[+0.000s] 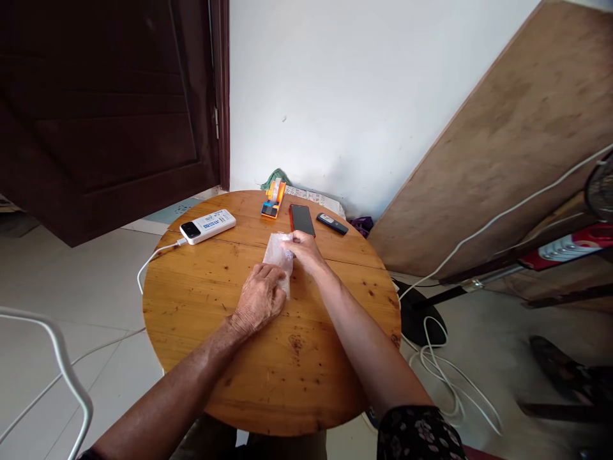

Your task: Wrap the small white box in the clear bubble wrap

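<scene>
A small piece of clear bubble wrap (274,250), folded into a narrow strip, lies near the middle of the round wooden table (325,358). My left hand (261,294) rests over its near end, fingers curled and pressing it down. At the far right edge, my right hand (306,251) pinches the wrap between thumb and fingers. Whether anything lies inside the wrap cannot be made out. Just beyond my right hand is a dark-screened phone (302,219) with a red edge.
An orange tape dispenser (272,199) stands at the table's far edge. A white power bank (209,227) with a cable plugged in lies at left. A small dark handheld device (332,223) lies at right. White cables (445,377) trail on the floor. A wall (335,83) rises behind.
</scene>
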`<state>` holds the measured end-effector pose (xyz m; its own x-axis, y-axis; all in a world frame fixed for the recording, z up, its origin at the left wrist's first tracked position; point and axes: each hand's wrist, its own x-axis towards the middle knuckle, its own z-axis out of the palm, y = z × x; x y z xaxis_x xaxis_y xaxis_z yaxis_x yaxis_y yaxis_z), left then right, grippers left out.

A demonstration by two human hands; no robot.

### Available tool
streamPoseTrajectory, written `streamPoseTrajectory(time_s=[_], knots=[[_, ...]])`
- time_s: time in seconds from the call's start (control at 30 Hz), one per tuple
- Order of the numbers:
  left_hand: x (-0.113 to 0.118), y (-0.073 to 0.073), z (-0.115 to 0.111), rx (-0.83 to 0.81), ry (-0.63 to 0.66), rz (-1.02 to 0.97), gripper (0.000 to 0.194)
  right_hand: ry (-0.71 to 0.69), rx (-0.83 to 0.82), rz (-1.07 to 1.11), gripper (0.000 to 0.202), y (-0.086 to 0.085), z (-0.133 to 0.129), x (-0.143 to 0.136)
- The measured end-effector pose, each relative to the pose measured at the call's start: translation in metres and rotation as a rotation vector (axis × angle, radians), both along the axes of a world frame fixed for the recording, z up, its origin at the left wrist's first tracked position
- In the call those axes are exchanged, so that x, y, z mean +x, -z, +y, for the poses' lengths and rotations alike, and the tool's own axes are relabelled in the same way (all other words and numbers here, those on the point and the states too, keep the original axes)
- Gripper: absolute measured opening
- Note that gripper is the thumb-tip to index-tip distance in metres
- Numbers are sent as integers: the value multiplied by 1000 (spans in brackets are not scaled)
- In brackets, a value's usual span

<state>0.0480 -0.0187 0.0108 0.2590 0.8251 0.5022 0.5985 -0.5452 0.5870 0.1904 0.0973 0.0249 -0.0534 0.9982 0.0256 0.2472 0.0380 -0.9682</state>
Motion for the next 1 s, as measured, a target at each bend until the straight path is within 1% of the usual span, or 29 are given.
streamPoseTrajectory(time_s=[0.07,0.13,0.2,0.27,0.4,0.47,0.53,0.6,0.67,0.73,0.77,0.8,0.83,0.87,0.93,1.0], knots=[[0,0,0,0,-8,6,27,-39,61,19,21,-10,-10,-1],[0,1,1,8,-28,16,26,-108,148,15,21,-19,-22,0],[0,3,1,27,-68,36,25,-169,224,-10,20,-25,-36,1],[0,5,0,41,-128,61,23,-199,262,-43,20,-29,-49,3],[-1,6,-2,2,-265,77,17,-184,306,-118,16,-29,-71,6],[-1,6,-2,-33,-315,58,18,-162,339,-157,12,-26,-80,7],[-1,7,-1,-65,-362,15,24,-146,380,-188,9,-24,-88,8],[-1,8,0,-90,-393,-52,35,-134,408,-207,6,-21,-96,8],[-1,10,2,-112,-384,-129,50,-126,427,-220,4,-18,-102,7],[-2,12,4,-127,-329,-191,65,-125,448,-236,5,-16,-107,7],[-3,13,5,-133,-291,-210,70,-129,461,-246,7,-16,-109,7],[-4,14,6,-139,-251,-222,71,-135,473,-257,8,-15,-110,8],[-5,15,7,-143,-212,-229,68,-145,481,-270,9,-15,-111,9],[-6,16,8,-146,-174,-234,60,-156,486,-285,9,-14,-112,10],[-7,18,9,-147,-105,-254,40,-181,492,-322,10,-12,-113,13],[-8,19,9,-149,-55,-281,26,-203,512,-355,12,-10,-114,16]])
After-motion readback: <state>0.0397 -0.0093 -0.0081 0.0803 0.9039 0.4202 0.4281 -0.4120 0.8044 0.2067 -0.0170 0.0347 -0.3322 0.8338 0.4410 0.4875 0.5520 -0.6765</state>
